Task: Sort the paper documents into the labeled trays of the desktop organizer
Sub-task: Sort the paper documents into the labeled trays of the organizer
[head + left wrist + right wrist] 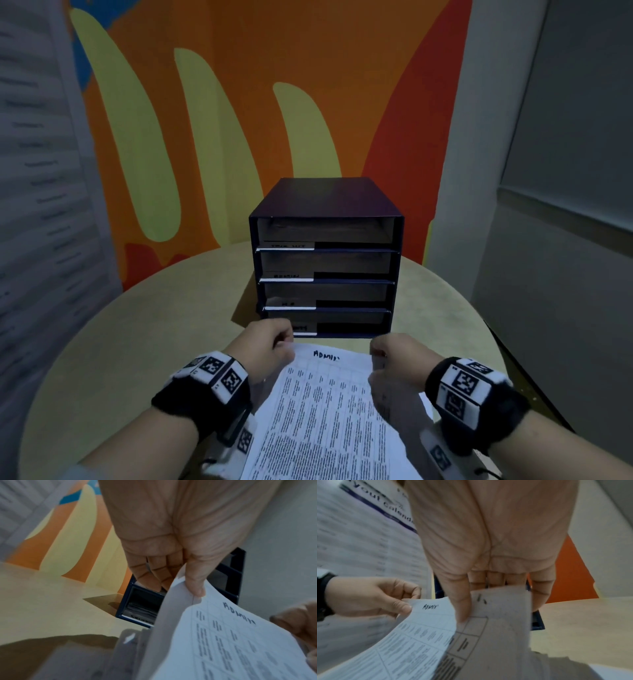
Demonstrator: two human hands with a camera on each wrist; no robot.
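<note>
A dark blue desktop organizer [325, 202] with four open trays stands on the round table [137, 342]; its white front labels [291, 275] are blurred. My left hand [274, 339] pinches the top left corner of a printed sheet marked "ADMIN" [325, 394], just in front of the lowest tray. In the left wrist view the left hand [181, 586] has its thumb on top of that ADMIN sheet [231, 642]. My right hand [380, 359] grips the top of a second, greyer sheet [501, 628] beside it, thumb [462, 608] on its face.
Some paper lies in the lowest tray [140, 609]. A white printed banner [41, 171] hangs at the left. An orange and yellow mural wall [239, 102] rises behind the organizer, and a grey wall [565, 205] stands at the right.
</note>
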